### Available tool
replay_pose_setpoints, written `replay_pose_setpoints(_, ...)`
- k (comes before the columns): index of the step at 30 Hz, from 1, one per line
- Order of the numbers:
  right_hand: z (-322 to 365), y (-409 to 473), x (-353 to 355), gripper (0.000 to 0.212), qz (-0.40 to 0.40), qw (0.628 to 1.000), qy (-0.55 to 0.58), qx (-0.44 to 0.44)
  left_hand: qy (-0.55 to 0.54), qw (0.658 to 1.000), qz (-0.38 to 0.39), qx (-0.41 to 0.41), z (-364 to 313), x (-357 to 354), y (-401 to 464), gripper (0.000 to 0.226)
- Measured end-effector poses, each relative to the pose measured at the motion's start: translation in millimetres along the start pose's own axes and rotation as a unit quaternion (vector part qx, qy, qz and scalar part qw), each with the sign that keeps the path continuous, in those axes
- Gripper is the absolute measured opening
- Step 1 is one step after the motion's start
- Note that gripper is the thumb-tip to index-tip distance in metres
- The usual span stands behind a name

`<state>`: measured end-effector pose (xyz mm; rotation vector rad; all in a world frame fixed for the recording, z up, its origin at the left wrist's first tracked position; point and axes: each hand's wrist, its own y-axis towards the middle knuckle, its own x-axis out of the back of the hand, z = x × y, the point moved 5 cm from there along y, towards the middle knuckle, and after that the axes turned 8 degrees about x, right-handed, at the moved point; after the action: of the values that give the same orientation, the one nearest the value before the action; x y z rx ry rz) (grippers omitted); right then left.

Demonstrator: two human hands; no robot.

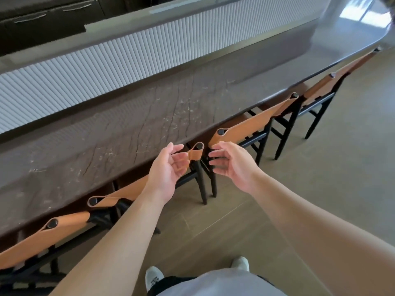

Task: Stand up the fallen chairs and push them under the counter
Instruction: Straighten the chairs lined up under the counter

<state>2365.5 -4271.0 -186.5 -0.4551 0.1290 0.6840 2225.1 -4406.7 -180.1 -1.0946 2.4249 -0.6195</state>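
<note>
Several chairs with tan leather backs and black frames stand upright along the brown stone counter (132, 129), their seats tucked under its edge. The chair in front of me (195, 153) shows its leather-wrapped back post between my hands. My left hand (168, 167) hovers just left of that post, palm turned up and fingers relaxed, holding nothing. My right hand (228, 161) is just right of it, fingers loosely curved, also holding nothing. The neighbouring chair (245, 127) stands right behind my right fingertips. Another chair (42, 238) stands at the far left, one more (320, 86) further right.
Beyond the counter runs a white ribbed panel (128, 60) with dark cabinets (42, 20) behind it. The grey tiled floor (320, 178) stretches to the right. My feet in white socks (154, 278) show at the bottom edge.
</note>
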Motion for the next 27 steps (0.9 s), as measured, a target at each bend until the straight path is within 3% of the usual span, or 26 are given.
replay_pose_setpoints(8, 26, 0, 83, 0.02, -0.028, 0.999, -0.015, -0.004, 0.034, 0.999, -0.006, 0.002, 20, -81, -1, 0.03)
replay_pose_setpoints(17, 26, 36, 102, 0.016, -0.036, 0.999, -0.036, -0.019, 0.019, 0.999, -0.044, 0.026, 23, -96, 47, 0.024)
replay_pose_setpoints(27, 71, 110, 120, 0.017, -0.036, 0.993, -0.111, 0.01, -0.005, 0.999, -0.021, 0.037, -15, -127, 118, 0.022)
